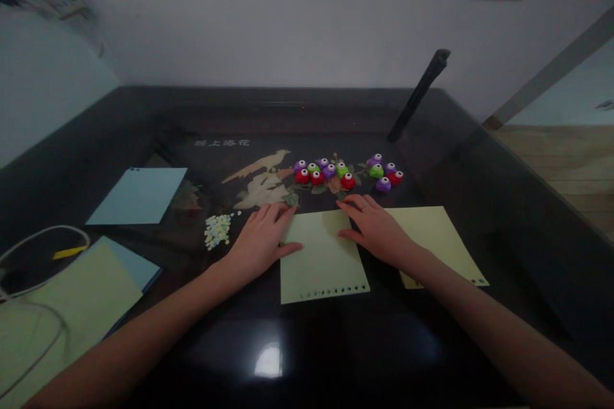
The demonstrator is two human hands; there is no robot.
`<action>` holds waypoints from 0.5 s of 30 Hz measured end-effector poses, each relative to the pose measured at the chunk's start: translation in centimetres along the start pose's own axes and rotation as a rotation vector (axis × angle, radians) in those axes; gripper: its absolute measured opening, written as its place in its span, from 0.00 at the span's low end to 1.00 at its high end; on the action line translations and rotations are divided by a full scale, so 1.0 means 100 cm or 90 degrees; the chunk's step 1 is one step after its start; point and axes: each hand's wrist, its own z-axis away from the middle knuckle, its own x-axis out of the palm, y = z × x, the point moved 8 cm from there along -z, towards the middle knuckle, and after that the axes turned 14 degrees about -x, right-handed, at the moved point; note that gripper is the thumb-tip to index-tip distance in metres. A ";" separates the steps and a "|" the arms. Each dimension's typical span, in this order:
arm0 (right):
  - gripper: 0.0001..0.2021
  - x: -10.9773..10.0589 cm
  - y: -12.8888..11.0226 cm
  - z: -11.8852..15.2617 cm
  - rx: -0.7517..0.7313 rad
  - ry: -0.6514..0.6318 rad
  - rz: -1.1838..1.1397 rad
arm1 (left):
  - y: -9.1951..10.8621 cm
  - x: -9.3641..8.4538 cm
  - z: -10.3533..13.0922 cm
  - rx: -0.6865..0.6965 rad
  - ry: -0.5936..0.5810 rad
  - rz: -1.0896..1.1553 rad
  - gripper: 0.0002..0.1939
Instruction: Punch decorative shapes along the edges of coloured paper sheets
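A pale green sheet of paper (320, 255) lies flat on the dark table, with a row of small punched holes along its near edge. My left hand (263, 235) rests at the sheet's left edge, fingers stretched forward and thumb on the paper. At the far right part of the sheet is my right hand (377, 227), its fingers apart and its thumb over the paper; a ring shows on one finger. Just beyond the hands sit several small red, green and purple craft punches (329, 171) with white round tops. Another group of craft punches (383, 184) lies to their right.
Right of the green sheet lies a yellow sheet (432, 230), partly under my right forearm. Small paper cut-outs (217, 231) are heaped at left. Farther left are a blue sheet (139, 195), stacked papers (81, 307) and a white cable (43, 230). A black post (418, 96) rises at back right.
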 end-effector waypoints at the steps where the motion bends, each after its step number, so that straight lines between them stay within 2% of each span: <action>1: 0.27 0.003 0.000 0.000 -0.001 -0.009 0.002 | 0.001 0.001 -0.001 0.004 -0.009 0.006 0.32; 8: 0.25 0.007 0.004 0.002 -0.010 0.020 -0.037 | -0.004 0.003 -0.008 0.013 -0.016 0.075 0.30; 15: 0.24 0.007 0.006 0.002 0.000 0.024 -0.063 | -0.004 0.002 -0.008 0.015 -0.018 0.080 0.31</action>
